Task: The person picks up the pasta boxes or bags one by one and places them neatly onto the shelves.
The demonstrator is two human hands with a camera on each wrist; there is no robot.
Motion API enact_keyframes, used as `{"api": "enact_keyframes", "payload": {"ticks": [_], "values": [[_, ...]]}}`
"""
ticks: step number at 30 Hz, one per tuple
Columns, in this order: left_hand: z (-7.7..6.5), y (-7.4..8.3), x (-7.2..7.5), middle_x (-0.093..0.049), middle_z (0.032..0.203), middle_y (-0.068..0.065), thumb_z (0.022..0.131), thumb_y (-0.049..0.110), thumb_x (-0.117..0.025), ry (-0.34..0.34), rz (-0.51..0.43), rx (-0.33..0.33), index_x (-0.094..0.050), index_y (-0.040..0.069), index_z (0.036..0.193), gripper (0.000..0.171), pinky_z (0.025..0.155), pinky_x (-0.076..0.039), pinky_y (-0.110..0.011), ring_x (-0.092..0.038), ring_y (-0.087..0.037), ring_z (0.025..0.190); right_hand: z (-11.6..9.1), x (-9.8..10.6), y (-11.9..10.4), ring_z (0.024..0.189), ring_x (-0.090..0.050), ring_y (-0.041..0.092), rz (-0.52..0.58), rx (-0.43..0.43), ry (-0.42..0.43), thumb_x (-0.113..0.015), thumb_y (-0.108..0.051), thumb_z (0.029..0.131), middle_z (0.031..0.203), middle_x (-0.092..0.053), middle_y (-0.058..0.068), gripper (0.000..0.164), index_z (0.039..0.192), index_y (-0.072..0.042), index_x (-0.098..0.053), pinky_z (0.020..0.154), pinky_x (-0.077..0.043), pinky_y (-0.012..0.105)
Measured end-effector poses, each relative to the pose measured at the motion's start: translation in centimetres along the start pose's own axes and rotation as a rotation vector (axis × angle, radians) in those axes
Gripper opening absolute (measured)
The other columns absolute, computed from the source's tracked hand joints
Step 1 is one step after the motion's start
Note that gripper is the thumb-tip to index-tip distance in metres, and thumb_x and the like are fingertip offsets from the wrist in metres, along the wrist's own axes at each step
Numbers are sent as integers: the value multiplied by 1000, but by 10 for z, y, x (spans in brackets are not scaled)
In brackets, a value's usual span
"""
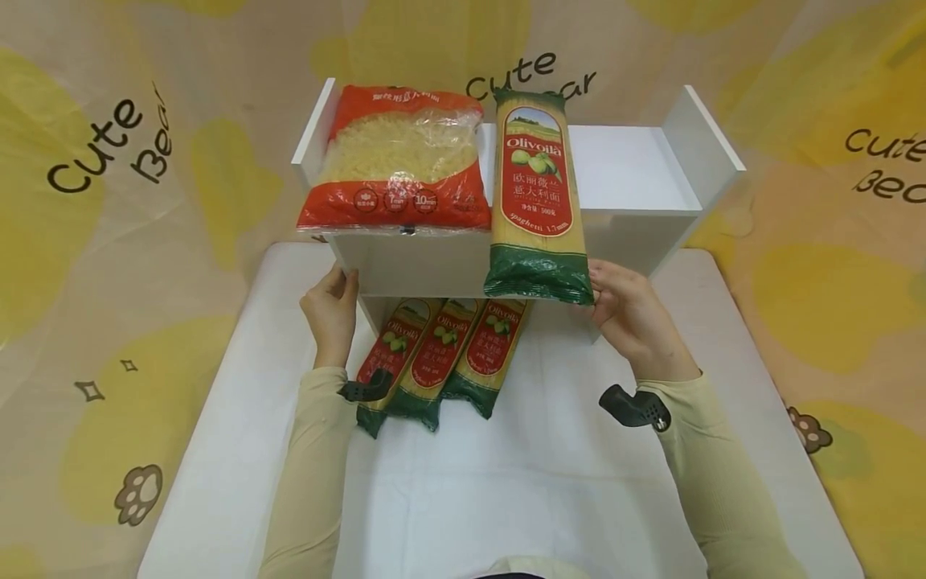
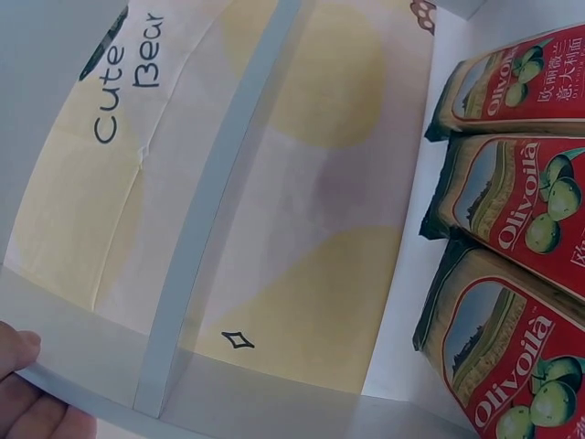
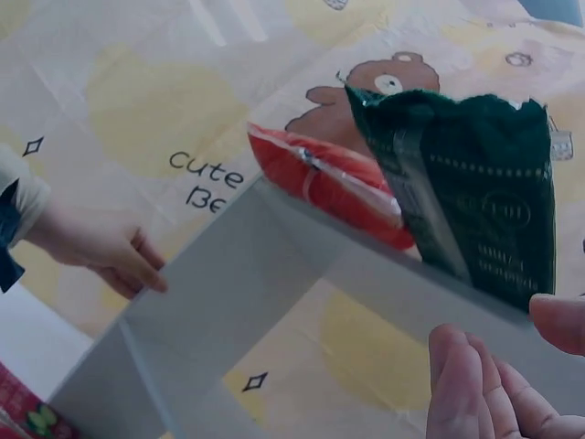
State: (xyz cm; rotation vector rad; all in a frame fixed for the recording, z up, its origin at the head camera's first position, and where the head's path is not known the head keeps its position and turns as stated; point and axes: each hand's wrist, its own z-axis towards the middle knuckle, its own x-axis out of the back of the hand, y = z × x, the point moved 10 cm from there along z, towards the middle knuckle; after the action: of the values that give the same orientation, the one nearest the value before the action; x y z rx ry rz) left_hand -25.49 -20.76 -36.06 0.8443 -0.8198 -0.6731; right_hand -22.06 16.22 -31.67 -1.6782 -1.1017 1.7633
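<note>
My left hand [image 1: 333, 310] pinches the front edge of the left side panel of a white shelf unit [image 1: 427, 265]. In the right wrist view, that hand's fingers lie along the panel edge. My right hand [image 1: 629, 314] is at the lower right corner of a spaghetti packet [image 1: 538, 177], its thumb and fingers apart with nothing between them in the right wrist view. The packet, green-ended with a red label, lies on the upper shelf, its lower end jutting past the front edge. To its left rests a red bag of pasta [image 1: 398, 157].
Several spaghetti packets [image 1: 441, 346] lean side by side in the lower left part of the unit, their lower ends on the white table [image 1: 506, 498]. A printed cloth [image 1: 181, 265] hangs behind and around. The upper shelf's right part [image 1: 622, 165] is bare white.
</note>
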Motion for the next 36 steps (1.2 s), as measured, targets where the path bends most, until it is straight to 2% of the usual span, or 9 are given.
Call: {"api": "enact_keyframes", "payload": {"ticks": [4, 10, 23, 36], "values": [[0, -1, 0, -64, 111, -19, 92, 9, -63, 0, -11, 9, -64, 1, 121, 31, 83, -53, -44, -66, -31, 97, -1, 10, 13, 74, -67, 19, 3, -26, -17, -38, 4, 98, 88, -68, 8, 35, 93, 1, -72, 66, -54, 24], [0, -1, 1, -64, 111, -18, 91, 9, -63, 3, -20, 8, -64, 1, 121, 30, 83, -53, -43, -66, -31, 97, -2, 25, 32, 82, -69, 21, 13, -71, -35, -37, 3, 100, 91, -71, 9, 37, 96, -2, -74, 74, -54, 26], [1, -2, -1, -64, 111, -20, 92, 10, -62, -3, -11, 5, -64, 1, 121, 30, 82, -54, -44, -67, -32, 96, -7, 71, 74, 85, -68, 19, -15, -199, 91, -43, -5, 100, 93, -71, 6, 30, 95, -6, -73, 78, -54, 25], [1, -3, -2, -64, 112, -20, 92, 9, -62, -11, -22, 11, -63, 1, 122, 31, 83, -53, -43, -66, -31, 98, -15, 107, 105, 87, -67, 17, -55, -282, 187, -42, -7, 101, 94, -69, 6, 31, 92, -8, -71, 78, -53, 24]]}}
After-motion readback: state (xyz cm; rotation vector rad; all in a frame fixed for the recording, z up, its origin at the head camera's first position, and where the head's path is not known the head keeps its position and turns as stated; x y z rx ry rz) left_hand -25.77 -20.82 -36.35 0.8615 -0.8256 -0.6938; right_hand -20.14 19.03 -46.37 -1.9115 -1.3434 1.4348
